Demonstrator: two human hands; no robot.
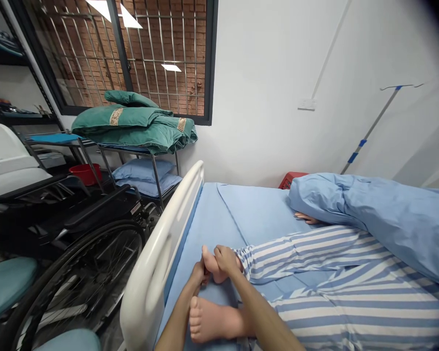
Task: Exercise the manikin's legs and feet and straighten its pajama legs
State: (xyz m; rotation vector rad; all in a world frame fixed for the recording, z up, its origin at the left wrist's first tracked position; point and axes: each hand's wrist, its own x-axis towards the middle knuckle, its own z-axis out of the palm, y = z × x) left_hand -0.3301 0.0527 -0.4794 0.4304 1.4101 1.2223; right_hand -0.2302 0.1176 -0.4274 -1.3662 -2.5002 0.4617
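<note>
Far foot point(209, 261): between both hands, toes toward the footboard point(157, 258).
Right hand point(226, 259): clasped over it near the ankle.
Left hand point(198, 274): touching its sole side; finger closure hidden, cannot tell.
Near foot point(212, 320): closer to camera, right forearm point(261, 312) crossing above its ankle.

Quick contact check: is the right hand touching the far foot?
Touching. The head view shows the right hand wrapped over the far foot near the ankle, with no gap between them.
</note>
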